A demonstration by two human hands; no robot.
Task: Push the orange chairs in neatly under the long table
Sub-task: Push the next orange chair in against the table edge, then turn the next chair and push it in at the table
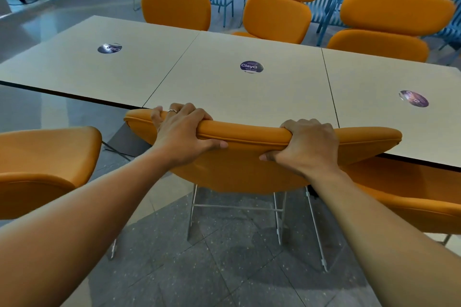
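Observation:
The middle orange chair (239, 172) stands in front of me with its top cushion against the near edge of the long beige table (219, 87). My left hand (182, 132) and my right hand (306, 147) both grip the top of its backrest, fingers over the front and thumbs behind. Another orange chair (42, 164) stands to the left, back from the table edge. A third orange chair (411, 194) on the right has its backrest under the table edge. Three more orange chairs (277, 2) line the far side.
Round purple stickers (252, 67) mark each table section. The held chair's metal wire legs (249, 217) rest on the grey speckled floor. Blue slatted chairs (331, 0) and another table stand behind the far row. A person's head shows at the top right.

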